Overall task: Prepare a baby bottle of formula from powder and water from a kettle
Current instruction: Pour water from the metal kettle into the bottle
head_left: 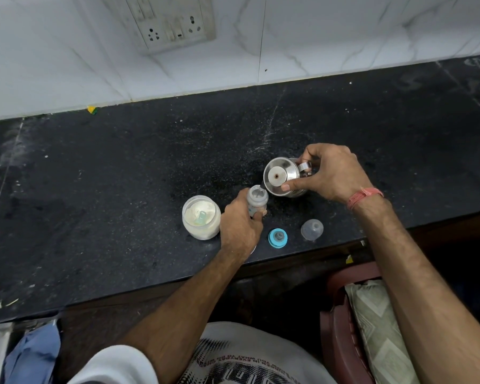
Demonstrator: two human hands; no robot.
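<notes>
A small clear baby bottle (256, 199) stands open on the black counter (122, 189), gripped around its body by my left hand (240, 225). My right hand (330, 173) holds a small steel kettle (281, 176) by its handle, thumb pressing the lid. The kettle is tilted left, its spout right over the bottle's mouth. An open jar of white powder (201, 217) with a pale green scoop inside stands just left of the bottle.
A blue bottle ring with its teat (278, 237) and a clear dome cap (312, 229) lie near the counter's front edge. A wall socket (175, 20) is on the tiled wall behind. A red chair with a cushion (371, 328) stands lower right.
</notes>
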